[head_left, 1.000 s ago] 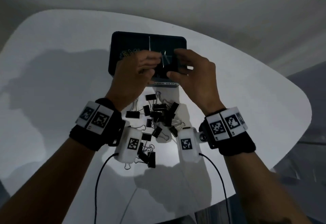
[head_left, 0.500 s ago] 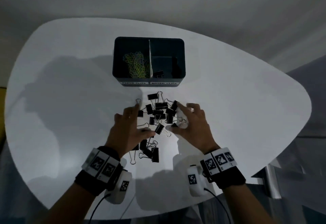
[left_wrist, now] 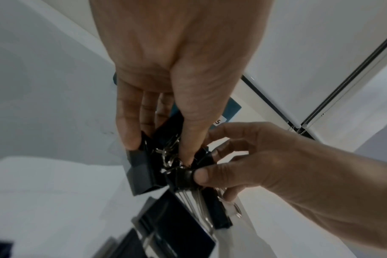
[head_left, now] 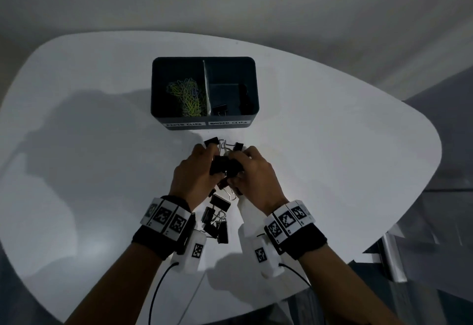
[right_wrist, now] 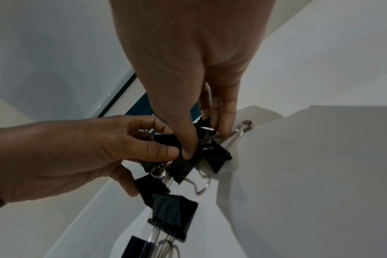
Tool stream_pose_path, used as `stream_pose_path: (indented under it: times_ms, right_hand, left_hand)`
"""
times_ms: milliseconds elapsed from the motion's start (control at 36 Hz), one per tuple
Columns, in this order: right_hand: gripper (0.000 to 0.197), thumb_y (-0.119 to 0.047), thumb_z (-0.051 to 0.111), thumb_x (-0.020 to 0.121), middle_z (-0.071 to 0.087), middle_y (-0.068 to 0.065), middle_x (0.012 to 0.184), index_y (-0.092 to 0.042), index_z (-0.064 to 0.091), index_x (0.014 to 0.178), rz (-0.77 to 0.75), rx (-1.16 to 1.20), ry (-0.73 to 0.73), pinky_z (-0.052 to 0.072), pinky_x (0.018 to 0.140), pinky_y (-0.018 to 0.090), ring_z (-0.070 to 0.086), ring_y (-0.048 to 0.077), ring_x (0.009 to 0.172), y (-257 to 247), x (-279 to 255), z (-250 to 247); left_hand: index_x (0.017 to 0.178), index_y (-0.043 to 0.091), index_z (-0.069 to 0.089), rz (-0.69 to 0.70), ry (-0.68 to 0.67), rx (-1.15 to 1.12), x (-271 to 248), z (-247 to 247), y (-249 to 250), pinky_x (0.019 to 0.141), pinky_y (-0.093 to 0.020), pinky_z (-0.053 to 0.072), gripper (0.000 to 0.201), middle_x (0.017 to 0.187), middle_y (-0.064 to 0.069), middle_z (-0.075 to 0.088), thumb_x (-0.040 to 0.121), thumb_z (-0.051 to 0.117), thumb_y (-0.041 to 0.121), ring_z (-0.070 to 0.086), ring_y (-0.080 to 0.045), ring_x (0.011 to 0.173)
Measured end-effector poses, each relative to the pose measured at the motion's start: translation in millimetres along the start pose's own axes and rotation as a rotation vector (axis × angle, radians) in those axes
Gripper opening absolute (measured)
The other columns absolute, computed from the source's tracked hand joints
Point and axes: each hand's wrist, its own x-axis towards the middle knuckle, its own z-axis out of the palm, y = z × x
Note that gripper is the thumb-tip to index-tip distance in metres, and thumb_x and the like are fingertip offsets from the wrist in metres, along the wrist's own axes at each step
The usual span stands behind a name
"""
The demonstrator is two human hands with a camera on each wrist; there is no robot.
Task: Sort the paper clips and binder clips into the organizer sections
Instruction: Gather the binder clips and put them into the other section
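— White table, rounded edges, pale wall behind it; that's the whole room as far as I can see. What sits on it?

— Toward the far edge, the dark organizer, two sections labelled on the near wall. Its left section holds the paper clips, yellow-green and tangled. One binder clip lies in the right section's near corner.

— And the rest?

— The binder clips are heaped between the organizer and the near edge. Both hands are in the pile: the left hand has fingers and thumb curled round a bunch of them, and the right hand pinches into the same bunch from the other side.

— How will they handle?

— Light, I'd judge, stiff black steel bodies with thin wire handles. Those handles hook into each other, so a grab likely lifts a dangling chain. Better to squeeze the flat black bodies than the slick loops, and carry low over the right section so strays fall inside.
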Motion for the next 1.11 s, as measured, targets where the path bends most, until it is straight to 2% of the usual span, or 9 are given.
stream_pose_path:
  times_ms: [139, 250, 389, 555, 694, 750, 833, 972, 1111]
  right_hand:
    - [0.03, -0.013, 0.075, 0.073, 0.063, 0.005, 0.092, -0.017, 0.067, 0.101, 0.017, 0.039, 0.061, 0.049, 0.065, 0.031, 0.062, 0.028, 0.075, 4.7, 3.6, -1.5]
    - [0.018, -0.015, 0.073, 0.078, 0.071, 0.002, 0.084, -0.019, 0.071, 0.096, 0.051, 0.082, 0.11, 0.053, 0.067, 0.036, 0.064, 0.022, 0.072, 12.5, 7.0, 0.3]
    - [0.009, -0.018, 0.079, 0.08, 0.075, -0.003, 0.082, -0.017, 0.075, 0.088, 0.049, 0.186, 0.189, 0.049, 0.067, 0.018, 0.067, 0.012, 0.069, 11.5, 6.2, -12.8]
    - [0.014, -0.006, 0.079, 0.078, 0.066, -0.022, 0.079, -0.014, 0.074, 0.089, 0.051, 0.365, 0.335, 0.044, 0.07, 0.007, 0.062, -0.008, 0.069, -2.3, 11.6, -49.9]
    - [0.014, -0.012, 0.079, 0.079, 0.067, -0.011, 0.077, -0.014, 0.074, 0.092, 0.019, 0.349, 0.465, 0.044, 0.067, 0.008, 0.06, -0.006, 0.066, -19.4, 34.8, -80.0]
    - [0.015, -0.012, 0.079, 0.079, 0.063, -0.014, 0.075, -0.012, 0.073, 0.094, 0.011, 0.333, 0.497, 0.042, 0.067, 0.005, 0.058, -0.008, 0.065, -26.3, 47.5, -87.7]
    - [0.023, -0.014, 0.079, 0.079, 0.061, -0.014, 0.076, -0.012, 0.071, 0.101, -0.01, 0.309, 0.513, 0.042, 0.065, 0.003, 0.056, -0.01, 0.063, -37.1, 67.9, -95.8]
    - [0.033, -0.019, 0.079, 0.08, 0.067, -0.004, 0.085, -0.013, 0.068, 0.11, -0.036, 0.303, 0.478, 0.051, 0.07, 0.01, 0.063, 0.006, 0.073, -47.4, 82.8, -98.5]
    - [0.02, -0.014, 0.073, 0.084, 0.072, -0.003, 0.086, -0.013, 0.071, 0.105, -0.031, 0.267, 0.511, 0.056, 0.068, 0.022, 0.065, 0.007, 0.072, -37.5, 51.2, -81.2]
  left_hand:
    - [0.113, 0.026, 0.055, 0.0, -0.006, -0.1, 1.8, -3.2, -10.0, 0.072, -0.033, 0.045, 0.03, 0.097, 0.007, 0.047, 0.086, 0.069, 0.027, 0.06, -0.021, 0.084]
    - [0.108, 0.023, 0.066, 0.028, 0.058, -0.216, -0.3, -4.7, -15.6, 0.07, -0.026, 0.044, 0.022, 0.095, 0.006, 0.052, 0.086, 0.069, 0.02, 0.056, -0.01, 0.076]
    - [0.093, 0.014, 0.069, 0.116, 0.148, -0.202, -6.0, -15.6, -18.9, 0.069, -0.031, 0.05, 0.007, 0.09, 0.001, 0.058, 0.087, 0.069, 0.017, 0.057, -0.01, 0.073]
    - [0.099, 0.017, 0.069, 0.212, 0.252, -0.274, -2.2, -63.0, 9.2, 0.075, -0.013, 0.047, 0.011, 0.097, 0.004, 0.064, 0.089, 0.068, 0.021, 0.059, -0.002, 0.083]
    - [0.102, 0.014, 0.066, 0.241, 0.39, -0.238, 36.6, -95.8, 34.0, 0.066, -0.008, 0.039, 0.015, 0.094, 0.003, 0.058, 0.089, 0.067, 0.023, 0.052, 0.001, 0.074]
    - [0.106, 0.012, 0.065, 0.285, 0.381, -0.231, 54.5, -101.7, 40.3, 0.071, -0.012, 0.046, 0.021, 0.096, -0.002, 0.062, 0.089, 0.067, 0.023, 0.056, -0.006, 0.075]
    - [0.115, 0.003, 0.062, 0.381, 0.272, -0.304, 67.5, -104.6, 44.5, 0.073, -0.039, 0.059, 0.034, 0.103, -0.012, 0.066, 0.085, 0.07, 0.015, 0.067, -0.022, 0.084]
    - [0.118, 0.01, 0.064, 0.295, 0.311, -0.283, 58.3, -102.1, 40.9, 0.071, -0.012, 0.051, 0.029, 0.107, -0.006, 0.066, 0.09, 0.06, 0.008, 0.065, -0.012, 0.085]
    - [0.097, 0.017, 0.069, 0.232, 0.341, -0.212, 17.1, -82.4, 11.6, 0.075, -0.033, 0.057, 0.01, 0.087, 0.007, 0.07, 0.094, 0.06, 0.018, 0.065, -0.005, 0.077]
